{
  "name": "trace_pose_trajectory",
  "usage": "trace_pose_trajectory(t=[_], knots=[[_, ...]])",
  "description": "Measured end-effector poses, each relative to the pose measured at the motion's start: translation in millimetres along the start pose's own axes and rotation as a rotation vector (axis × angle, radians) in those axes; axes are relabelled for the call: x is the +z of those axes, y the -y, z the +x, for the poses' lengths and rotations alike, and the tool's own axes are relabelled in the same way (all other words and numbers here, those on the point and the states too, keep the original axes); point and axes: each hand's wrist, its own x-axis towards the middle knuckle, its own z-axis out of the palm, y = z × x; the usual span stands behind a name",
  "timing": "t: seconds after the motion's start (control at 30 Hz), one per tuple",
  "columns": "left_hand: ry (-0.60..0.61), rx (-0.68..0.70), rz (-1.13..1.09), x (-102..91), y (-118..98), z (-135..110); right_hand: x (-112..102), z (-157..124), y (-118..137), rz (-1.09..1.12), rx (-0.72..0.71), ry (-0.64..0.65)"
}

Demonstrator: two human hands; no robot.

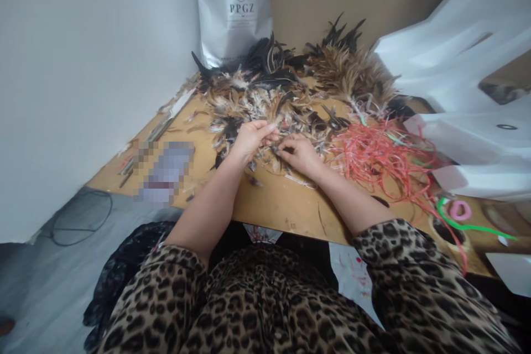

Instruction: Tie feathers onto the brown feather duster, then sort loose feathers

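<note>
The left hand (251,138) curls closed around a small tuft of brown and white feathers (269,146) at the near edge of the loose brown and black feather heap (265,94) on the wooden table (282,204). The right hand (299,154), fingers bent, meets the tuft from the right; whether it grips cannot be told.

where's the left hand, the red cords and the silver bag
left hand (250,139), head view, back of the hand
red cords (375,156), head view, middle of the tangle
silver bag (234,25), head view, front below the lettering
</note>
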Motion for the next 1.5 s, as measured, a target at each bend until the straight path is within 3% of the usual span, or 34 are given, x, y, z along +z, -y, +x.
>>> trace_pose_trajectory(t=[0.13,0.23,0.53,0.7,1.13,1.5], knots=[[-0.005,0.005,0.082,-0.6,0,1,-8,3,3,0.260,0.196,0.002],[0.025,0.025,0.151,-0.1,1,0,-17,3,3,0.298,0.280,0.043],[0.093,0.029,0.360,11.9,0,-9,-26,3,-6,0.167,0.201,0.062],[0.068,-0.008,0.374,14.4,-1,-11,-24,5,-6,0.169,0.207,-0.005],[0.142,-0.082,0.321,14.0,-4,-13,-25,5,-5,0.187,0.112,-0.089],[0.197,-0.084,0.279,9.8,0,-11,-34,6,-4,0.297,0.235,-0.027]])
